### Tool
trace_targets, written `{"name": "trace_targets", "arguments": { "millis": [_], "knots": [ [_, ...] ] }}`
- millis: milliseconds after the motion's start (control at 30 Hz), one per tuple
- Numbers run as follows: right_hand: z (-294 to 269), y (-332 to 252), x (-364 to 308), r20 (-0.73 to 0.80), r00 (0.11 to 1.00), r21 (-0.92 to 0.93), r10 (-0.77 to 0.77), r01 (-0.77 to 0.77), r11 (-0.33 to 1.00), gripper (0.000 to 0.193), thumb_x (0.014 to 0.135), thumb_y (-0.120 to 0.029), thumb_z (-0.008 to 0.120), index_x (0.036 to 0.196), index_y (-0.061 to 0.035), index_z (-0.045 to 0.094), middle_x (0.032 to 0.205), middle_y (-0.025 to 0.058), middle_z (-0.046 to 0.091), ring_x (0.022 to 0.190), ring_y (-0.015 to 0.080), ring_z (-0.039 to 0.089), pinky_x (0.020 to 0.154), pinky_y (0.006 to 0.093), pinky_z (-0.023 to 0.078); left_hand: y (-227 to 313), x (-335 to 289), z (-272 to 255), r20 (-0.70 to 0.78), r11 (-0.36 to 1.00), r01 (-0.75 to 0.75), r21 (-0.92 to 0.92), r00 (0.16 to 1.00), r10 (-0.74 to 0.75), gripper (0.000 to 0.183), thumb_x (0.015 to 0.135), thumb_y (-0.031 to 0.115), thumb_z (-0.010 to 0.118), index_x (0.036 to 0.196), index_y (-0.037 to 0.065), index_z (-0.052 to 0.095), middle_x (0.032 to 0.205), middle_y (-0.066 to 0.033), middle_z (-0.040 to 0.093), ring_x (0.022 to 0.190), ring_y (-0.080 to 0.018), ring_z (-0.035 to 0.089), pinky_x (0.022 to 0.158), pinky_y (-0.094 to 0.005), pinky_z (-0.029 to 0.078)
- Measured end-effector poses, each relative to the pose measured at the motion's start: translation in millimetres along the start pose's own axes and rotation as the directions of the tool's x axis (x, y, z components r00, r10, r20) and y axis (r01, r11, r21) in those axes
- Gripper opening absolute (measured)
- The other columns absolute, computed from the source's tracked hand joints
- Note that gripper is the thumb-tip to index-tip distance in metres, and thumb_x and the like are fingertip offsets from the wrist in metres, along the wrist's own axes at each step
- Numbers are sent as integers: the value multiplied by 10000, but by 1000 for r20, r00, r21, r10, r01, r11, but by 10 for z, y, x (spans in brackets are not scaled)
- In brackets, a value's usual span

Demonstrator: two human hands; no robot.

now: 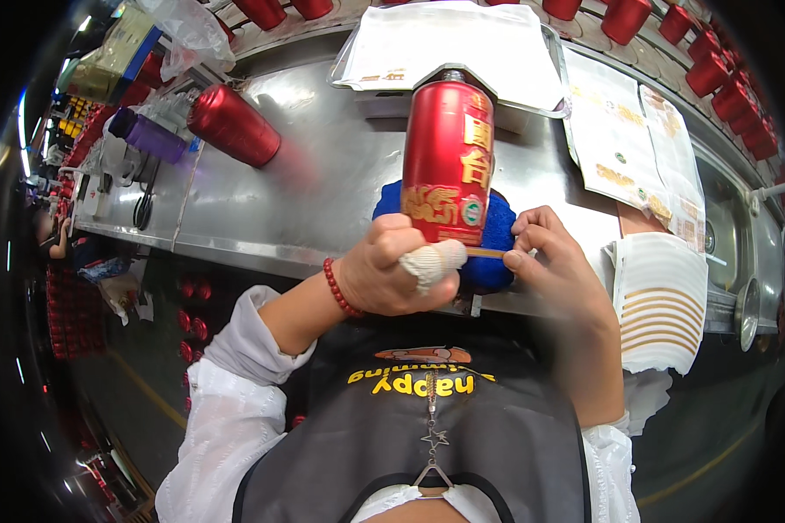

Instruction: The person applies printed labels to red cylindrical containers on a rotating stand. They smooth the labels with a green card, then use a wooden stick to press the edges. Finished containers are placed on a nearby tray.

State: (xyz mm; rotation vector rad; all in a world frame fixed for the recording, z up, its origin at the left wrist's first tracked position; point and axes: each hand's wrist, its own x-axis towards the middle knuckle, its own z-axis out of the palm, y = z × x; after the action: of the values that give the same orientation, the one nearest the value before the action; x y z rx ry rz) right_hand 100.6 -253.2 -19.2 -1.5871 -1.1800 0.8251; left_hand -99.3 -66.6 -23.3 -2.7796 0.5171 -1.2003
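Hands on red bottle (447, 161): left hand (391, 277) closed round its base, bandaged thumb steadying; right hand (556, 261) pinching gold label strip (487, 253) against that base. Beneath bottle, blue pad (497, 253) cushioning; beyond, second red bottle (233, 125) lying sideways.

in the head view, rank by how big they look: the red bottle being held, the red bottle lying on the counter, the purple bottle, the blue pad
1. Held red bottle, nearest the camera, so its lead may be partly nearness.
2. Blue pad, mostly hidden; unsure against the next.
3. Lying red bottle.
4. Purple bottle.
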Motion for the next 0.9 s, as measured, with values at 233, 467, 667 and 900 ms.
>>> {"name": "trace_targets", "arguments": {
  "millis": [233,467,667,900],
  "knots": [
    [-37,61,3,9,1000,-65,-26,26,998,234,908,-179,716,845,5,586,1045,107,522,951,217,534,825,317,463,47,67,-7,22,1000,18,17,1000,-18,273,699,184,778,960,170,697,1170,36,600,1057,-225,440,823,-367,440],
    [-39,3,15,29,1000,-19,-2,2,1000,238,906,-176,716,831,4,580,1039,108,521,942,217,534,815,317,463,32,-44,23,-33,999,45,24,998,-44,269,662,127,763,890,238,674,1264,13,600,1021,-237,443,787,-373,439],
    [-69,4,2,44,999,-45,16,-14,999,214,901,-156,700,827,-5,569,1054,91,500,975,202,510,852,307,444,65,-75,-9,-9,997,80,6,997,-80,271,667,121,766,907,220,685,1234,24,581,1011,-234,435,792,-361,423],
    [-86,18,-1,62,996,-31,59,-57,998,203,898,-150,695,843,-2,566,1062,79,493,991,184,500,847,288,428,63,46,1,17,995,69,-72,998,-68,374,718,175,791,1077,138,694,1167,13,551,1048,-213,419,845,-359,438]
  ]
}}
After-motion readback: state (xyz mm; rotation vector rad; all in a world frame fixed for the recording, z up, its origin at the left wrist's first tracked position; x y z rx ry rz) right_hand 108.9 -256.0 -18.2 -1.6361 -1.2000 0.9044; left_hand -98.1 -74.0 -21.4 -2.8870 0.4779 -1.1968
